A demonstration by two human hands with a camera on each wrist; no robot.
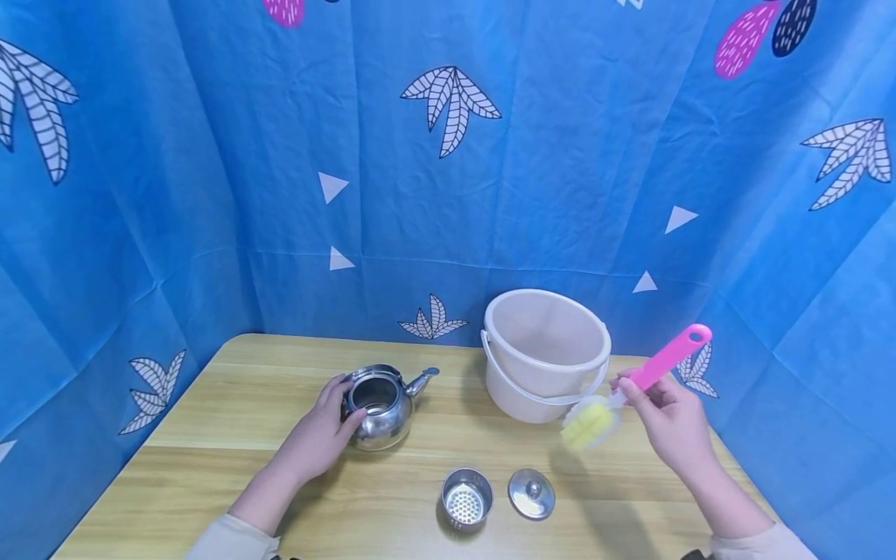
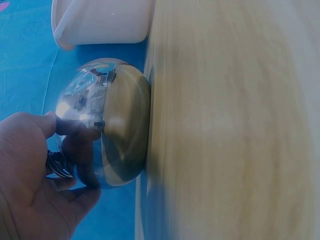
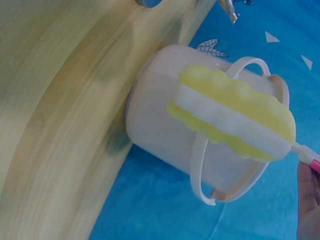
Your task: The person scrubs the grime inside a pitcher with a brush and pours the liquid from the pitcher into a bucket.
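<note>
In the head view a shiny steel teapot (image 1: 383, 429) stands upright on the table, uncovered, its spout toward the right. My left hand (image 1: 318, 435) grips it from the left, thumb near the front of the rim and fingers round the back. The left wrist view shows the thumb and fingertips against the teapot's polished side (image 2: 122, 130). In my right hand (image 1: 673, 426) is a sponge bottle brush, pinched by its pink handle (image 1: 668, 359). Its yellow and white sponge head (image 1: 589, 424) points down to the left, in front of the bucket, slightly blurred.
Behind the brush stands a white bucket (image 1: 514, 389), its handle folded down in front. A perforated steel strainer cup (image 1: 467, 502) and a round knobbed lid (image 1: 532, 495) lie near the middle front of the wooden table (image 1: 371, 505). A blue patterned curtain (image 1: 434, 218) surrounds the table's back and sides.
</note>
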